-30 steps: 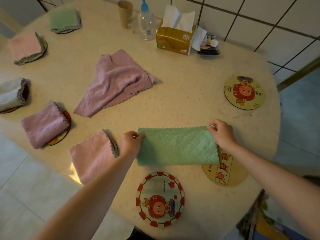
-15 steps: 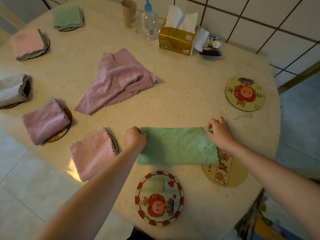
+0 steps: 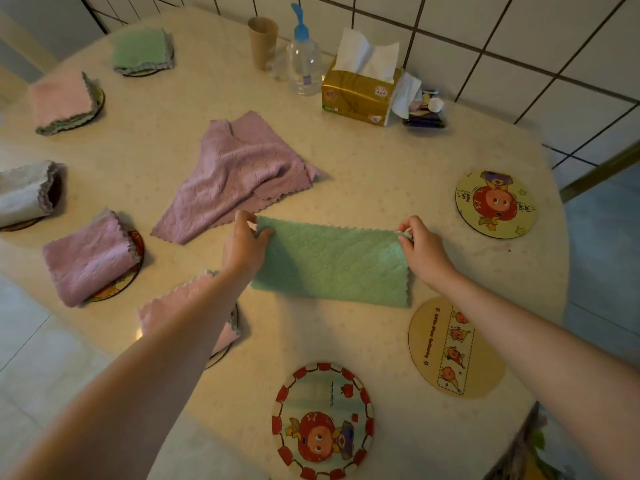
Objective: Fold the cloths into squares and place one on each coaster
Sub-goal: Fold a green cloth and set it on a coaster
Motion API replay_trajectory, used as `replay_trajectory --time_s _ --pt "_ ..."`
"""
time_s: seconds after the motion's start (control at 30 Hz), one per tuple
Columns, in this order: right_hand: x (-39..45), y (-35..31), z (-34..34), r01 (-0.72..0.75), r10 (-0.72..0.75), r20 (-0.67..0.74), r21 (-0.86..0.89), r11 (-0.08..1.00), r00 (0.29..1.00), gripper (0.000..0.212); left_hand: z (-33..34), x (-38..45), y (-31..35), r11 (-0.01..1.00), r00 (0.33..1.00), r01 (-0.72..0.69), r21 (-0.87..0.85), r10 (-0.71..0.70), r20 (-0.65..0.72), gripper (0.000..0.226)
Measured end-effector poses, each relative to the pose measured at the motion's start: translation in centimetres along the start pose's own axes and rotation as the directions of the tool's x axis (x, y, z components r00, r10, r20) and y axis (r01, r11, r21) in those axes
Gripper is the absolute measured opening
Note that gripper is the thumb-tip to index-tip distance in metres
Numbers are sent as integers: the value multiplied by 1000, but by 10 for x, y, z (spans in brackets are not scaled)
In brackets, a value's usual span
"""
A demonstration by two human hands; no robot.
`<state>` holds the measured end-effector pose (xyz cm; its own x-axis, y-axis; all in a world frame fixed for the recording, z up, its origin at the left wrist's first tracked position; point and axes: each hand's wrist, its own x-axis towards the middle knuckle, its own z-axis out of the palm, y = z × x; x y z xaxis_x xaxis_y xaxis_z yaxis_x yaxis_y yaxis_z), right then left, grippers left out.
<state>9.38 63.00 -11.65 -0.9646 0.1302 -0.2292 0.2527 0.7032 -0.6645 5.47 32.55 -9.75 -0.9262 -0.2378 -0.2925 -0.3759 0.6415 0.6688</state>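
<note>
Two bare forearms reach in from the lower edge of the view, with no sleeve, cuff or glove showing anywhere along them. The left hand (image 3: pixel 244 249) and the right hand (image 3: pixel 424 252) carry no ring, watch, bracelet or band at the wrists. The fingernails look short and unpainted.

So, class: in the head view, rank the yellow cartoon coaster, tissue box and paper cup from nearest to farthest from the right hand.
From the right hand:
1. Yellow cartoon coaster, just right.
2. Tissue box, beyond, near the wall.
3. Paper cup, far back, leftward.
</note>
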Motion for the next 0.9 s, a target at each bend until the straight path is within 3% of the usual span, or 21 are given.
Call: replay_trajectory --time_s 0.1,0.2,0.27,0.33,0.4,0.43,0.57,0.73,0.9 --pt "6 -3 5 -40 38 -40 -47 998 998 20 1 11 0 998 998 -22 54 26 -64 27" --pt "-11 -11 10 91 -129 -110 -296 951 986 35 10 -14 -3 937 961 -204 285 247 -125 37" --pt "-32 -16 20 255 -274 -1 -363 896 962 38 24 -49 -12 835 885 -453 311 464 42 44" --pt "-58 -17 34 397 -347 198 -346 850 917 44 39 -85 -28 662 742 -671 334 595 310 54" --pt "-77 -8 51 563 -449 346 -419 712 824 49 50 -104 -49 512 638 -769 383 580 506 61" --pt "-83 -3 57 618 -477 394 -459 638 786 50 54 -106 -58 490 635 -771 407 546 547 64" --pt "-82 15 61 647 -464 450 -541 538 763 54 54 -105 -69 518 692 -719 463 471 547 62" --pt "-85 29 40 647 -515 418 -632 428 749 54 40 -107 -73 644 890 -454 616 290 353 63" --pt "-83 19 35 635 -461 452 -653 412 763 63 35 -108 -61 722 953 -288 629 148 266 68"
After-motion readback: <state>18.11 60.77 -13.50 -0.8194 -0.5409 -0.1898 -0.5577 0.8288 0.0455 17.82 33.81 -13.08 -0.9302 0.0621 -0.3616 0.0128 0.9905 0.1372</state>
